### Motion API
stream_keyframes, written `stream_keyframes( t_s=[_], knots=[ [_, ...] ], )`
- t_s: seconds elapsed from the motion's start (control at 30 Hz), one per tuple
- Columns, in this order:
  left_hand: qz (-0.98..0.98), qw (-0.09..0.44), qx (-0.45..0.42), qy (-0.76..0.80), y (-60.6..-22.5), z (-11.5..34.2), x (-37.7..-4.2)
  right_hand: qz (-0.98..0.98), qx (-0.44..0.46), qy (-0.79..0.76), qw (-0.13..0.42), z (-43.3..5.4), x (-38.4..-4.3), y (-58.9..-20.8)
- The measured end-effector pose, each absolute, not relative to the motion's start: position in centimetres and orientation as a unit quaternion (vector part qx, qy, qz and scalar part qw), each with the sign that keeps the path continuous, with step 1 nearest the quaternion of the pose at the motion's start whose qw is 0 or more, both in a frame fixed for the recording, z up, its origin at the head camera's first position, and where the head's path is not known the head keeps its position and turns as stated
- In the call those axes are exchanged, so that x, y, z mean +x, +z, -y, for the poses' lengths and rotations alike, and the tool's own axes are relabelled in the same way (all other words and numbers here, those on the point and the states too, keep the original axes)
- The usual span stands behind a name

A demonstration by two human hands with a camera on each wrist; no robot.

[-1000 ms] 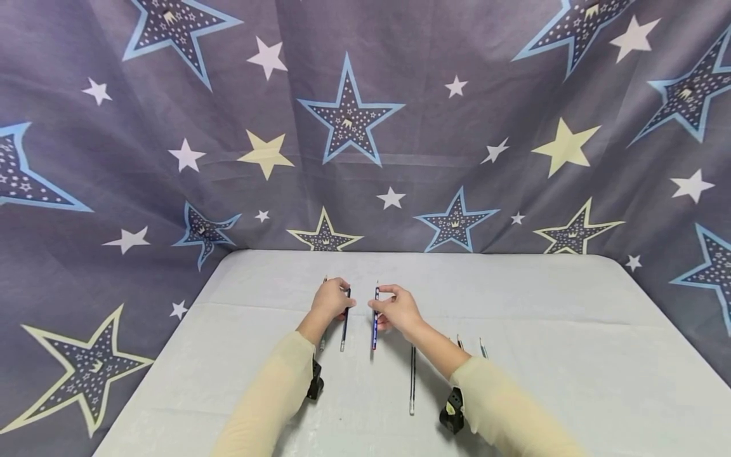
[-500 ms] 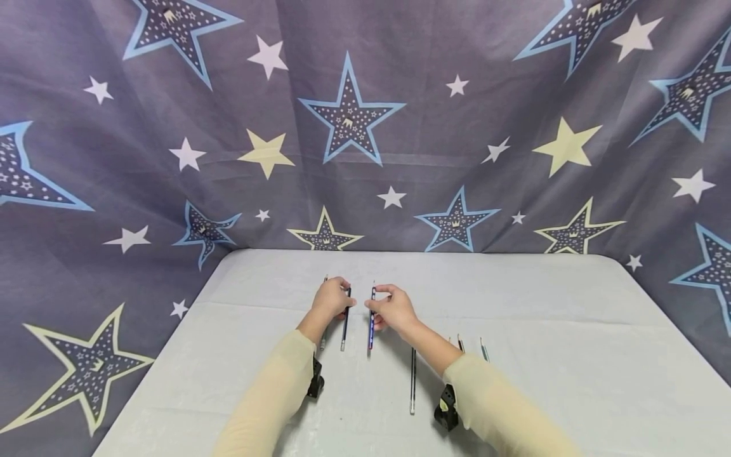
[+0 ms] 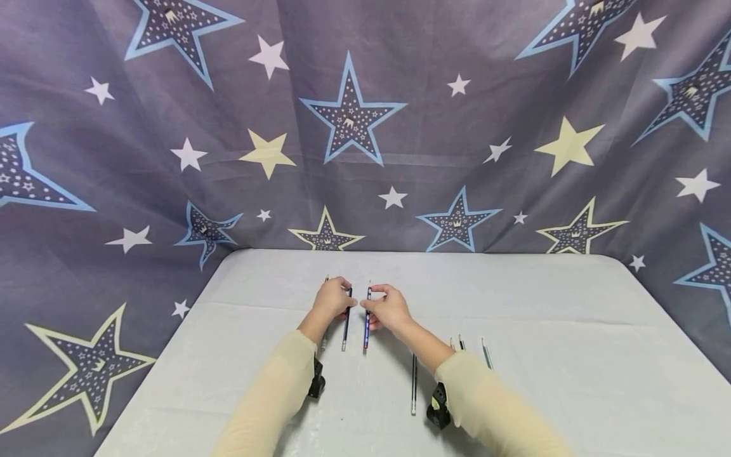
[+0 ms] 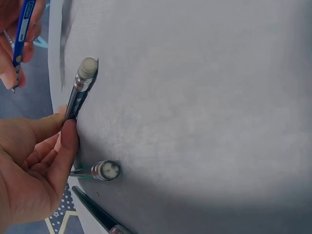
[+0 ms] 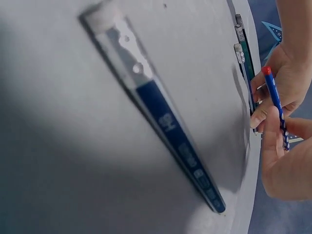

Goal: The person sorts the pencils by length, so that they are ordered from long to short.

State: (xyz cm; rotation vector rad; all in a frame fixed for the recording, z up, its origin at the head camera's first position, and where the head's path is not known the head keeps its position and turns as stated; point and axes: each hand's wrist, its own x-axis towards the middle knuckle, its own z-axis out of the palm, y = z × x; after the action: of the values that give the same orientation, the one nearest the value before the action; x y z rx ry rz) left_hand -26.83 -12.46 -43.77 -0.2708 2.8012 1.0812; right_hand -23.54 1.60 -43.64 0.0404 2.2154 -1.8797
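Observation:
My left hand [image 3: 333, 298] pinches a dark pencil [image 3: 346, 330] with a pale eraser between thumb and fingers. In the left wrist view that pencil's eraser end [image 4: 84, 78] points up from the fingertips. My right hand [image 3: 388, 310] holds a blue, patterned pencil [image 3: 367, 333] with a red end, a short gap to the right of the first. In the right wrist view the red tip [image 5: 266, 70] stands clear above the fingers. Under and beside my left hand lie more pencils, one with a metal-banded eraser [image 4: 108, 170] and one dark green [image 4: 95, 209].
A dark pencil [image 3: 414, 384] lies on the white-covered table [image 3: 548, 368] between the forearms. By the right forearm several pencils, including a teal one [image 3: 486, 352], are partly hidden by the sleeve. A star-patterned curtain [image 3: 400, 139] hangs behind the table.
My right hand has moved slightly left with the blue pencil, closer to the left hand. The left hand and its pencil have stayed almost still.

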Motion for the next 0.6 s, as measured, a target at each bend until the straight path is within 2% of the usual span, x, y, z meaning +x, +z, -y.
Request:
stream_keyframes(
  t_s=[0.6],
  knots=[
    [-0.924, 0.075, -0.096, 0.363, -43.55, 12.61, -26.93, -0.773, 0.023, -0.624, 0.117, -0.9, -24.0, -44.63]
  ],
)
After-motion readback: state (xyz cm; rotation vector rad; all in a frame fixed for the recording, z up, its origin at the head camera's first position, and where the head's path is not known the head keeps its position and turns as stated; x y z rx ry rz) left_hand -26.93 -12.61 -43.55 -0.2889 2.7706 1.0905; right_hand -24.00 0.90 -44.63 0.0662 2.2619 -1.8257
